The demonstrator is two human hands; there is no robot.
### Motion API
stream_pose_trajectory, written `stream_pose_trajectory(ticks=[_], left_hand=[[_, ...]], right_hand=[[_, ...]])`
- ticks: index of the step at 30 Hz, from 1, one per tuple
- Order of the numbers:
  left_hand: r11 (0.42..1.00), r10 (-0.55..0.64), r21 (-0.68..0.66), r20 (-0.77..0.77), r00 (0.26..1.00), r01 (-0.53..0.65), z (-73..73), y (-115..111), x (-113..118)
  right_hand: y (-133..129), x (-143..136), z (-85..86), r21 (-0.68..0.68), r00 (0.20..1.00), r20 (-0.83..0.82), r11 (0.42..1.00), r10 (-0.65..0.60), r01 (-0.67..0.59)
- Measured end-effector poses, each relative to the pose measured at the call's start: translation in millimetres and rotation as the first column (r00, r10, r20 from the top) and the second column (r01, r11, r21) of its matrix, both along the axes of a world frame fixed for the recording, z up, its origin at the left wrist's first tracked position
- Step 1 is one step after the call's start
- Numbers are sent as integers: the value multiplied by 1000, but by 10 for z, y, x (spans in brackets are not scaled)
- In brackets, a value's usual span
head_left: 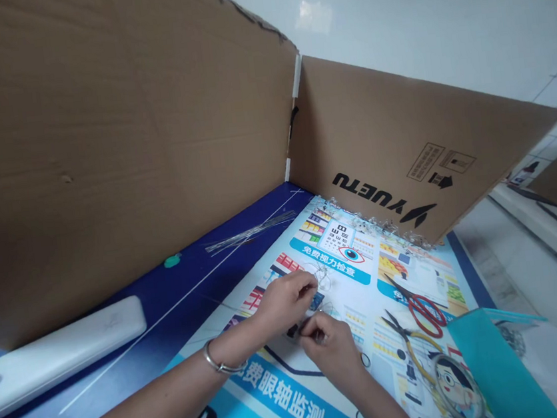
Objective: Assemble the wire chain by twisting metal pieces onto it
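Note:
My left hand [289, 300], with a silver bangle [216, 358] at its wrist, is closed in a pinch on thin bent wire [322, 275], whose fine loops stick out past the fingertips. Just below and to the right, my right hand [332, 347] also pinches, its fingertips close to the left ones. More fine wire shows by its fingers; the exact spot it grips is hidden. Both hands are low over a printed poster sheet [294, 395]. Yellow-handled pliers [408, 338] lie right of my right hand, beside a wire coil [457, 390].
Red-handled scissors [423, 310] lie beyond the pliers, near a teal box [502, 364]. Bent wire pieces [375, 225] line the foot of the cardboard wall [401, 134]. Straight wires [251, 232] rest on the blue surface. A long white device [64, 354] is at left.

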State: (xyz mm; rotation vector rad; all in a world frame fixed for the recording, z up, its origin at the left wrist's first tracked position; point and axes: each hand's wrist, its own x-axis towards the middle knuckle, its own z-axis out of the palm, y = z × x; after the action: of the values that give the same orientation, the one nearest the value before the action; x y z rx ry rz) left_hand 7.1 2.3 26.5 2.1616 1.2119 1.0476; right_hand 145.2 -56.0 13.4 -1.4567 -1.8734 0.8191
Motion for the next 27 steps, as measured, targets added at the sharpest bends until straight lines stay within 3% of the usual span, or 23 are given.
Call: stream_pose_trajectory(ticks=[11, 20, 23, 27], left_hand=[[996, -83, 19, 11, 997, 82, -7, 10, 14], [983, -179, 31, -40, 983, 180, 51, -25, 5], [973, -229, 30, -50, 972, 230, 53, -15, -3], [945, -322, 29, -78, 944, 325, 82, -29, -1]], right_hand=[[-18, 111, 8, -51, 990, -138, 999, -17, 11], [17, 204, -2, -267, 914, -404, 961, -38, -78], [38, 258, 43, -194, 943, -325, 981, -72, 8], [43, 381, 179, 115, 997, -75, 993, -18, 26]])
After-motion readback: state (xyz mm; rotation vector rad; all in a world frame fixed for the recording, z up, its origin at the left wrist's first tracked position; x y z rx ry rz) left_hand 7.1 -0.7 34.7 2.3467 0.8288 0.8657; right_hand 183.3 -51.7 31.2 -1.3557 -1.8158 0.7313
